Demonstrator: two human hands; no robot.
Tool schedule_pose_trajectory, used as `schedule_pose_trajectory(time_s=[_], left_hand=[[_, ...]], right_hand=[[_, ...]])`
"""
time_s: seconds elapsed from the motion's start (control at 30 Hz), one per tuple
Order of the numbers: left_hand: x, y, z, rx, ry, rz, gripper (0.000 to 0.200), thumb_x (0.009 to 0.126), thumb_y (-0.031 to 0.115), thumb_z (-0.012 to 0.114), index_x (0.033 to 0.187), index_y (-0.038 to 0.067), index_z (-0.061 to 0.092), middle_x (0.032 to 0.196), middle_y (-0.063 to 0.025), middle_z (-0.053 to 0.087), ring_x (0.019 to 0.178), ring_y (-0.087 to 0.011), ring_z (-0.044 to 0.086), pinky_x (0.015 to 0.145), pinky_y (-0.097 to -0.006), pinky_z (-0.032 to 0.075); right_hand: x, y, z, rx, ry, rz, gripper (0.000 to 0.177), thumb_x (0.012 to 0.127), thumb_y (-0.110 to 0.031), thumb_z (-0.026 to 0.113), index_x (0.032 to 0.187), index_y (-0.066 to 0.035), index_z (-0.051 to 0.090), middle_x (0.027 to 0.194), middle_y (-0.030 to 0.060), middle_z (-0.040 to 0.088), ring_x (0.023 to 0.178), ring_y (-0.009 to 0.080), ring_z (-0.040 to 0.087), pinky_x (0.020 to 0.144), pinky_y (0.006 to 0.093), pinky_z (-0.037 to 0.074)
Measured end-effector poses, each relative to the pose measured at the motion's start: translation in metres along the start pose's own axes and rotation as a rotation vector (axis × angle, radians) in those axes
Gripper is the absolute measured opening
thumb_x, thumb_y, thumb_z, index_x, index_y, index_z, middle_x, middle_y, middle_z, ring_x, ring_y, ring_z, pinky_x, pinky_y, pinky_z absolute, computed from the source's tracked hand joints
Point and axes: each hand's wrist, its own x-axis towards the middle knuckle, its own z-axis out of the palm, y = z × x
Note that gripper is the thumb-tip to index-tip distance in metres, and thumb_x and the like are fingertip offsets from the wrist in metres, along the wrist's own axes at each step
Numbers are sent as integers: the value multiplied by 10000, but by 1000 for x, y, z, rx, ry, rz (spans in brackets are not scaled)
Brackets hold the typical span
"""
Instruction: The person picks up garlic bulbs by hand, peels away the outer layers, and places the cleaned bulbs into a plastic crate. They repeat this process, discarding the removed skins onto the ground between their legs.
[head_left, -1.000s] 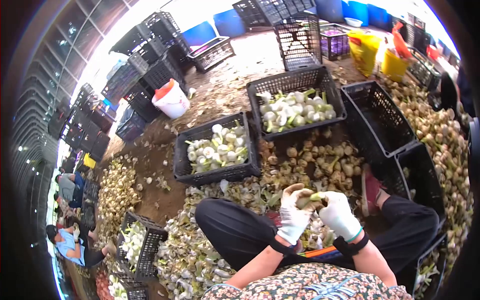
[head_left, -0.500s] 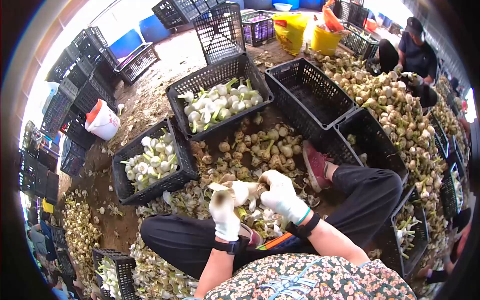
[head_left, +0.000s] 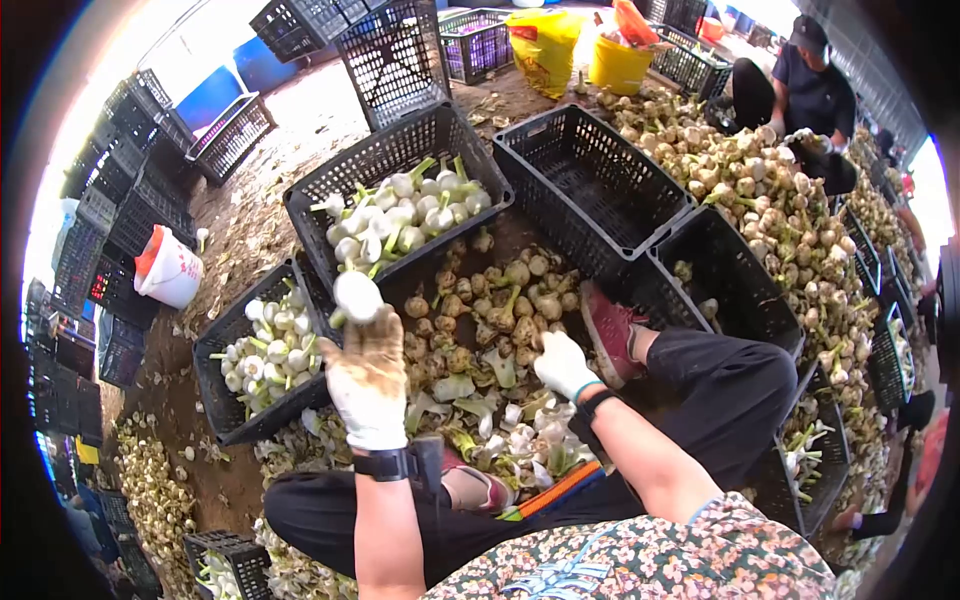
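Note:
My left hand (head_left: 368,385), in a soiled white glove, has its fingers spread. Just beyond its fingertips a white peeled garlic bulb (head_left: 358,297) shows near the corner of the upper crate, apparently loose. My right hand (head_left: 562,365), in a white glove, is at the right side of a heap of unpeeled garlic (head_left: 500,300); its fingers are bent and whatever they hold is hidden. Peeled bulbs with green stems fill part of the upper black crate (head_left: 300,215) and the lower left crate (head_left: 225,425). Peeled skins (head_left: 480,410) lie between my legs.
Two black crates (head_left: 600,180) (head_left: 735,270) stand on the right, beside a large garlic pile (head_left: 770,200). A person (head_left: 815,95) sits behind it. Yellow bags (head_left: 540,50), a white bucket (head_left: 170,270) and stacked crates (head_left: 130,190) stand farther off.
My hands have moved apart. The left went up and left and opened, letting the peeled bulb go; the right moved toward the unpeeled heap. The view has shifted slightly.

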Motion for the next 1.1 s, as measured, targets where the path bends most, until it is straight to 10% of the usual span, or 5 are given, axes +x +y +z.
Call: schedule_pose_trajectory(time_s=[0.4, 0.53, 0.67, 0.83, 1.1], left_hand=[[-17, -92, -111, 444, 491, -261, 220, 932, 254, 660, 953, 62, 552, 864, -73, 586, 863, -272, 628, 789, -447, 536], [-24, -103, -79, 344, 524, -614, 804, 883, 515, 665, 1417, 21, 321, 1498, -217, 242, 1256, -365, 434, 979, -525, 474], [-30, -83, -58, 463, 109, -352, 383, 943, 420, 623, 1204, 140, 609, 1011, -51, 678, 913, -232, 658, 871, -450, 526], [-57, -64, -24, 492, -214, 11, 697, 812, -82, 685, 1389, 163, 380, 1274, -60, 510, 1146, -203, 551, 1003, -354, 470], [-81, -49, -24, 1474, -520, 380, 873, 647, -72, 796, 1392, 68, 364, 1364, -74, 453, 1268, -213, 454, 1057, -345, 424]], right_hand=[[72, 28, 41, 534, -165, 237, 340, 698, -127, 798, 990, -16, 663, 916, 165, 699, 861, 263, 666, 802, 371, 526], [3, -53, -23, 714, -1, 61, 329, 734, -88, 806, 997, -13, 623, 960, 99, 682, 873, 203, 626, 803, 325, 518], [-52, -100, -78, 1245, -377, -219, 270, 830, -82, 739, 1066, -18, 626, 1025, 51, 673, 879, 146, 626, 824, 288, 511], [-67, -119, -111, 1564, -328, 50, 455, 898, -273, 711, 1242, -19, 557, 962, -11, 659, 739, 34, 563, 657, 191, 460], [-94, -146, -114, 1618, -325, 11, 403, 871, -194, 736, 1184, -28, 545, 1022, 42, 650, 846, 111, 631, 731, 242, 527]])
